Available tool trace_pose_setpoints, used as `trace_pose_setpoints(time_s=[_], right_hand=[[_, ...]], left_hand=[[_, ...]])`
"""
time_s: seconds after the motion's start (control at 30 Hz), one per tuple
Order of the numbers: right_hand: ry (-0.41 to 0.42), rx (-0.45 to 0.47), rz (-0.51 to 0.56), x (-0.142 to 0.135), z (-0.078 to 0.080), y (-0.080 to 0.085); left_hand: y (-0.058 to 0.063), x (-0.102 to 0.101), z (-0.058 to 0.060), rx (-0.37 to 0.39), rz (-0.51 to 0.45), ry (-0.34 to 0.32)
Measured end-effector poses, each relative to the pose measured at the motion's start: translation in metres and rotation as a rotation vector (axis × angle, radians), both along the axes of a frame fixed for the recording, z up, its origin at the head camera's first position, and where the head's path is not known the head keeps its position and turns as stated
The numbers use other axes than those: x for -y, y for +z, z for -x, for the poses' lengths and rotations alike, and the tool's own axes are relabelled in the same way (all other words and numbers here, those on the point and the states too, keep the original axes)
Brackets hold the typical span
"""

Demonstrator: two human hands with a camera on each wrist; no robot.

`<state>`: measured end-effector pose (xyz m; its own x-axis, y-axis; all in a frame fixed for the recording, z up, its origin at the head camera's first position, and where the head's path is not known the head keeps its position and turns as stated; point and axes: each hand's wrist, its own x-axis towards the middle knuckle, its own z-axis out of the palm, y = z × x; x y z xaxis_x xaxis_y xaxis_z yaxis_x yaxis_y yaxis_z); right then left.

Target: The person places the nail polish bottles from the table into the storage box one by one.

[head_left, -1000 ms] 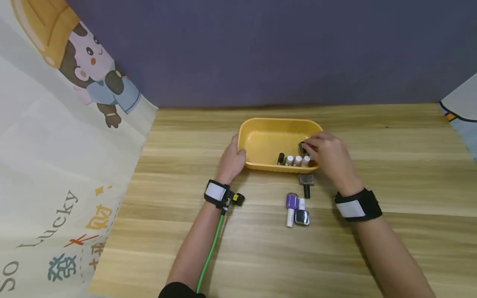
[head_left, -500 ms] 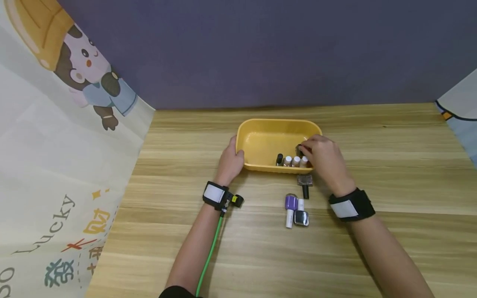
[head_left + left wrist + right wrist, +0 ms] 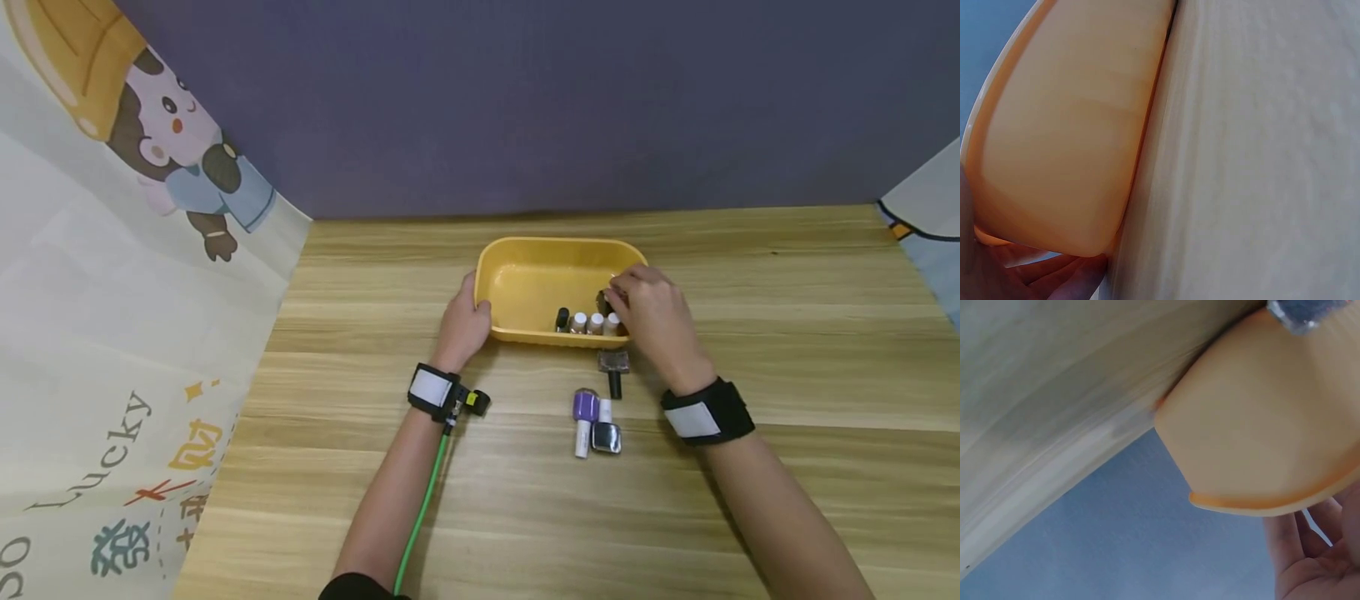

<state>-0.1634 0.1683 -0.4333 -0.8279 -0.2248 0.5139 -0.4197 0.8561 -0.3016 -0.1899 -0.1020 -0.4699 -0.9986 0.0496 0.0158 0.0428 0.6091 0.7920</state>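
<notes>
My left hand (image 3: 463, 329) grips the left end of a yellow plastic basket (image 3: 521, 287), thumb over the rim; in the left wrist view its fingers (image 3: 1066, 278) curl beneath the corner. Over the basket's right end, my right hand (image 3: 656, 321) pinches a small dark nail polish bottle (image 3: 602, 302), mostly hidden by the fingers. Along the basket's near wall stand a black-capped bottle (image 3: 562, 319) and three white-capped bottles (image 3: 578, 323) in a row. The right wrist view has the basket's outer wall (image 3: 1241, 425), with fingers behind its rim.
On the wooden table (image 3: 510, 492) in front of the basket lie a glittery black-capped bottle (image 3: 614, 362), a purple bottle (image 3: 586, 406) with a white cap, and a black bottle (image 3: 606, 438) with a white cap. A green cable (image 3: 422, 508) runs along the left forearm.
The right hand has shifted slightly left within the basket's right end, fingers still on the dark bottle. The left hand keeps its grip, and the bottles on the table stay put.
</notes>
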Motion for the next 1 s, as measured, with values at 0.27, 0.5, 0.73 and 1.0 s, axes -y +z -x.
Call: trace_pose_setpoints(time_s=[0.27,0.5,0.73,1.0], right_hand=[[-0.005,0.005,0.001,0.001,-0.005,0.009],[0.04,0.002,-0.021,0.005,-0.017,0.023],[0.1,-0.003,-0.044,0.014,-0.031,0.033],[0.114,0.046,-0.111,0.018,-0.043,0.04]], left_hand=[[0.001,0.0,-0.001,0.003,-0.002,0.001],[0.001,-0.001,-0.001,0.002,0.006,0.002],[0.001,-0.001,0.0,0.0,0.014,0.009],[0.001,-0.001,-0.001,-0.002,0.008,0.008]])
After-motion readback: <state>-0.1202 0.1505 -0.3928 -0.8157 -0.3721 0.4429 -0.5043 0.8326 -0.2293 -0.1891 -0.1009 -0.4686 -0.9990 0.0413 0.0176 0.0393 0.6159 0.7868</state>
